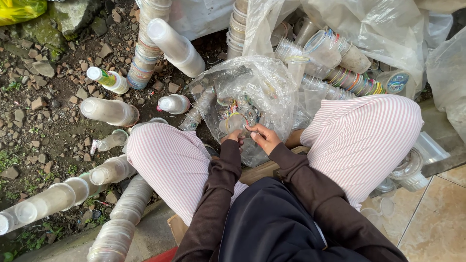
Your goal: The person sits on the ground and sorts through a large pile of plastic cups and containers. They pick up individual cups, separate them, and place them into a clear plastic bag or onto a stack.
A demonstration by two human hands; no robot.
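Far left on the stony dirt ground [43,97]: long nested stacks of clear plastic cups [53,196] lie on their sides. I count about four low by the left knee, one more stack [108,110] higher up, and two shorter single-looking pieces, a small white bottle-like stack with a green label [109,79] and a stubby clear one [174,103]. Two tall stacks stand or lean at top, a colour-rimmed column [145,46] and a frosted one [177,47]. So a fair share looks already nested and laid out, as far as this view shows.

Centre: a crinkled clear plastic bag [252,92] sits between the knees in pink-striped trousers, part full of loose cups with colourful foil rims (count inside not readable through the film). The left hand [234,137] is curled against the bag's lower edge, fingers bent; what exactly it grips I cannot tell. The right hand [263,137] touches it, fingertips pinching a small clear plastic cup [236,123] at the bag's mouth, just above both hands.

Right: a bigger translucent sack [369,34] spills loose unstacked cups [340,63], well over a dozen, so plenty seems left. A few flat clear lids or trays [412,167] lie by the right knee, at least three, beside the beige tiled floor [437,223].
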